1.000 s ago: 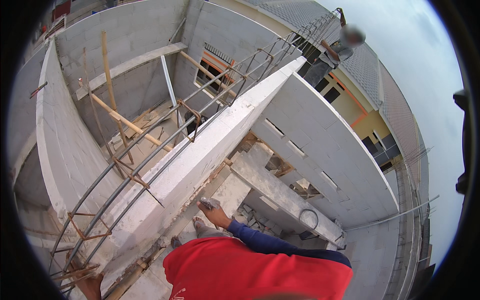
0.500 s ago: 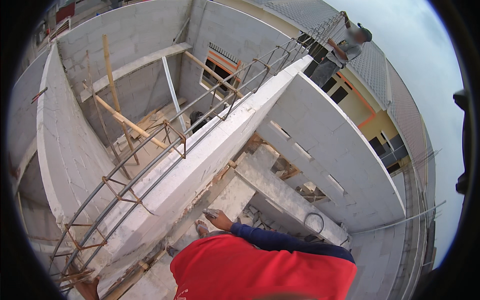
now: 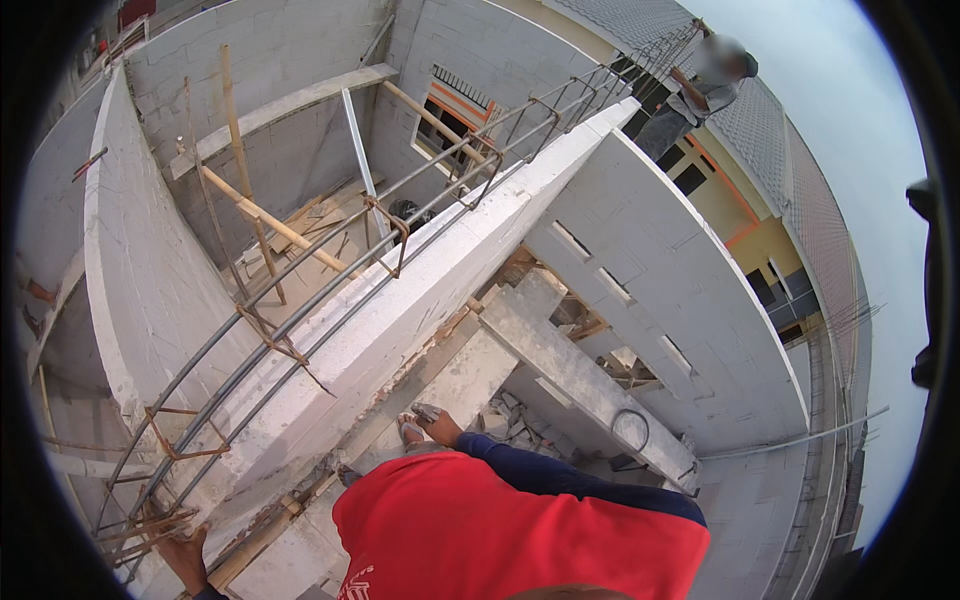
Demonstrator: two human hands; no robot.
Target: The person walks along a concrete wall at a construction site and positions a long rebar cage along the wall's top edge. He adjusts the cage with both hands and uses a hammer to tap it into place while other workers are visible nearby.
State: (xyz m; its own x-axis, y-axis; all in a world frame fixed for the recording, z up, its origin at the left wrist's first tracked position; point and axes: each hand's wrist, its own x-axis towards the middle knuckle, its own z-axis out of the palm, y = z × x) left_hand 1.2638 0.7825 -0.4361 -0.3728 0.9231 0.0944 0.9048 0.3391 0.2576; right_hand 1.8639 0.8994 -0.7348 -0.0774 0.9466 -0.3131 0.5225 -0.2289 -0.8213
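Note:
A long cage of steel reinforcing bars (image 3: 330, 322), tied with bent rusty stirrups, lies along the top of a pale block wall (image 3: 430, 285). At its near end, lower left, my left hand (image 3: 182, 560) is closed about the cage's end beside the wall; its fingertips are partly hidden. Lower down, past the wall's right side, my right hand (image 3: 438, 427) is closed round a small grey object that I cannot make out. Right of that hand lie broken grey block pieces (image 3: 515, 420).
Another person (image 3: 700, 95) stands at the cage's far end, one hand raised to the bars. Bamboo poles (image 3: 232, 130) and a plank cross the room at left. A concrete beam (image 3: 570, 360) with a black ring lies at right. My sandalled foot (image 3: 410, 432) is below.
The view has shifted, so the walls and cage appear further right and higher. More of my left hand shows at the cage's end. My right hand still holds the grey object.

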